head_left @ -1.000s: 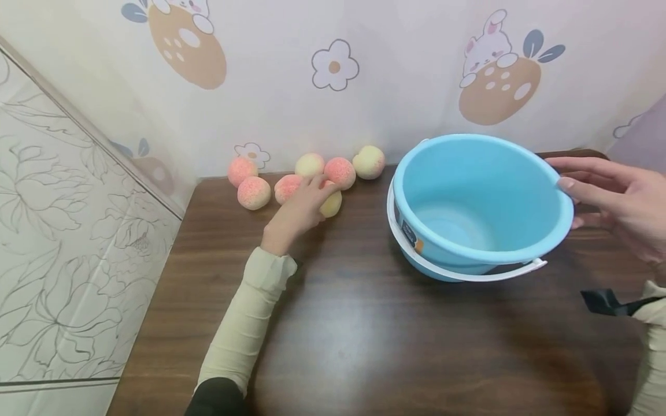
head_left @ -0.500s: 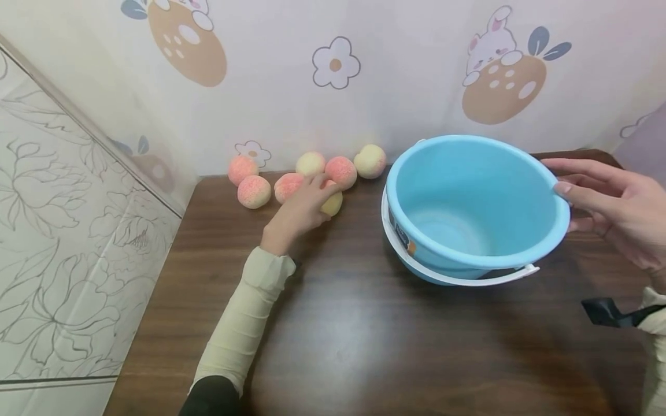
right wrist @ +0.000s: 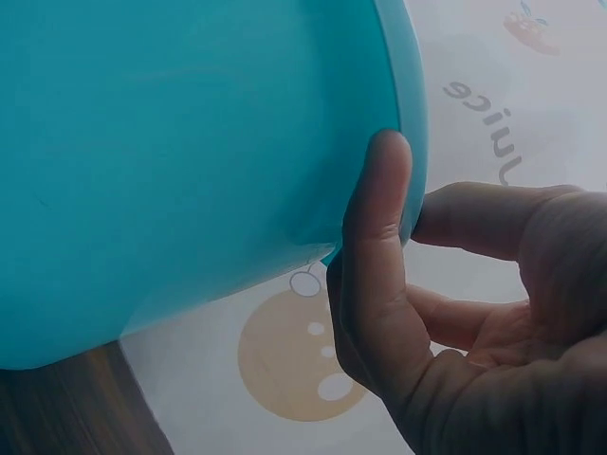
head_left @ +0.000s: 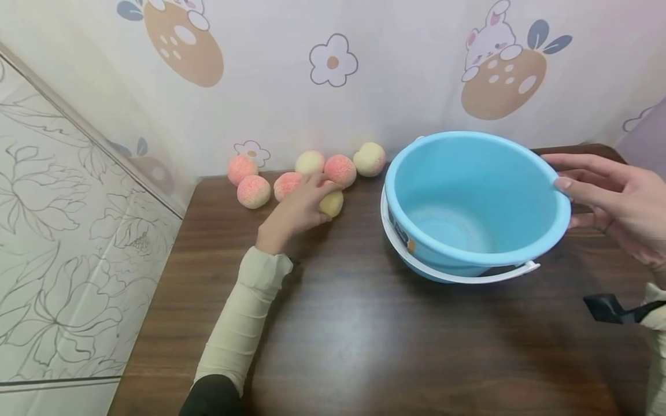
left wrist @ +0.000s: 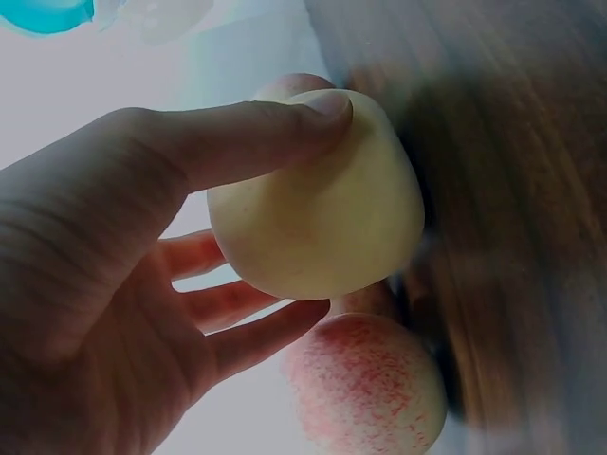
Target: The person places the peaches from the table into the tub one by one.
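My left hand is at the row of peaches by the wall, holding a pale yellow peach. In the left wrist view the thumb lies across this peach and the fingers reach round its far side. A pink-speckled peach sits right beside it. On the right, my right hand pinches the rim of a light blue bucket. The right wrist view shows the thumb over the bucket's rim and fingers outside. The bucket's white handle hangs down along its near side; its visible inside holds nothing.
Other peaches stand along the wall: two pink ones at the left, a pink one and pale ones further right. The dark wooden table meets a patterned wall behind and a side panel at left.
The bucket and my right hand have shifted slightly left since a second ago. My left hand has stayed nearly still at the yellow peach.
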Tool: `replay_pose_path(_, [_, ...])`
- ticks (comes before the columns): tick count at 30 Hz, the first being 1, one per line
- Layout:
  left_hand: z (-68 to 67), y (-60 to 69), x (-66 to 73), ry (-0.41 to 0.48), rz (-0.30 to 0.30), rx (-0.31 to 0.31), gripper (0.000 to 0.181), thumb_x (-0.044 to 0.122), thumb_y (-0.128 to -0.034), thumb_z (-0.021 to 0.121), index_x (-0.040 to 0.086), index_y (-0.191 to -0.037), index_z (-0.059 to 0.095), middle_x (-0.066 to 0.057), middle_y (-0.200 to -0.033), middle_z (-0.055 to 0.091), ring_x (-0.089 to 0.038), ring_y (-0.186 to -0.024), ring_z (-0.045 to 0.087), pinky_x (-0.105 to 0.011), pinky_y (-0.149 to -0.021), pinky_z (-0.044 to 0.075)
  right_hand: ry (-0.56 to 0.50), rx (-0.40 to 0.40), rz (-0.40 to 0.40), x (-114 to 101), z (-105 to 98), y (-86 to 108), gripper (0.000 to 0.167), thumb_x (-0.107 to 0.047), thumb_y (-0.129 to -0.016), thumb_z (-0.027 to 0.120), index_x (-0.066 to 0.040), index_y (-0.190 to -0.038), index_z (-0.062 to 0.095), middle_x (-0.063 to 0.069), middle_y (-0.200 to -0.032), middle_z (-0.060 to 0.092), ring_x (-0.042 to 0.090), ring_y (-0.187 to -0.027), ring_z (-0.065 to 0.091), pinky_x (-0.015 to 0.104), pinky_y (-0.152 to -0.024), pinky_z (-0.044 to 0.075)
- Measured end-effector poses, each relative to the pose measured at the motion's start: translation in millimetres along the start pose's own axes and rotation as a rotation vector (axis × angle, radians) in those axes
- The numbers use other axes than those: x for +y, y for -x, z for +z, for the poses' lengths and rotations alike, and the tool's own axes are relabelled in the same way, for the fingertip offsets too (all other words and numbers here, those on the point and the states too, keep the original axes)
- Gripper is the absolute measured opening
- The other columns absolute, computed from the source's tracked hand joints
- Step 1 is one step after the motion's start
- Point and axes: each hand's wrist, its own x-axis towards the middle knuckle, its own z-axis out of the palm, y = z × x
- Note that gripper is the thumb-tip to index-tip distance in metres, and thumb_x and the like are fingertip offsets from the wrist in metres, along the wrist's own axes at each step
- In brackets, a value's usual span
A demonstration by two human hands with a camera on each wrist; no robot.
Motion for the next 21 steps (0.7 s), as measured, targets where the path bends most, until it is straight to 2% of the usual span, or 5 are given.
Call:
replay_pose_path(3, [-3.7,0.6,1.4,0.014,0.01,0.008,0.063,0.004,-0.0829,0.082,0.017,-0.141,0.063,-0.013,-0.138,0.052,-0.028,-0.128,0.053,-0.042,-0.109,0.047,0.004,-0.003,-0.001,-1,-1,-0.9,0.053,-0.007,-0.103,0.061,-0.024,-0.152,0.05,-0.019,-0.113,0.069,0.005,-0.082,0.076,0.03,-0.06,0.063])
replay_pose_path(8, [-12.3,4.5,5.6,0.02,-0.007,0.026,0.063,0.005,-0.084,0.082,0.019,-0.142,0.062,-0.011,-0.135,0.053,-0.028,-0.118,0.059,-0.042,-0.105,0.049,-0.037,-0.013,0.011,-3,-1,-2.0,0.051,-0.005,-0.103,0.061,-0.023,-0.149,0.052,-0.018,-0.112,0.071,0.006,-0.082,0.077,0.031,-0.058,0.062])
replay_pose_path(14, [-21.3,8.1,14.7,-0.007,0.004,0.073,0.061,0.006,-0.0836,0.082,0.024,-0.139,0.063,-0.007,-0.13,0.052,-0.03,-0.116,0.051,-0.043,-0.1,0.048,-0.015,0.004,0.019,-4,0,0.3,0.051,-0.007,-0.102,0.062,-0.024,-0.149,0.052,-0.019,-0.109,0.071,0.006,-0.081,0.077,0.03,-0.059,0.062])
replay_pose_path(21, [-27.1,11.4,26.3,-0.061,0.048,0.152,0.062,0.011,-0.085,0.078,0.029,-0.142,0.06,-0.006,-0.133,0.05,-0.029,-0.122,0.044,-0.04,-0.093,0.051,-0.082,-0.003,0.011,-4,0,2.2,0.05,-0.004,-0.102,0.062,-0.022,-0.148,0.055,-0.013,-0.105,0.074,0.011,-0.079,0.077,0.034,-0.058,0.062])
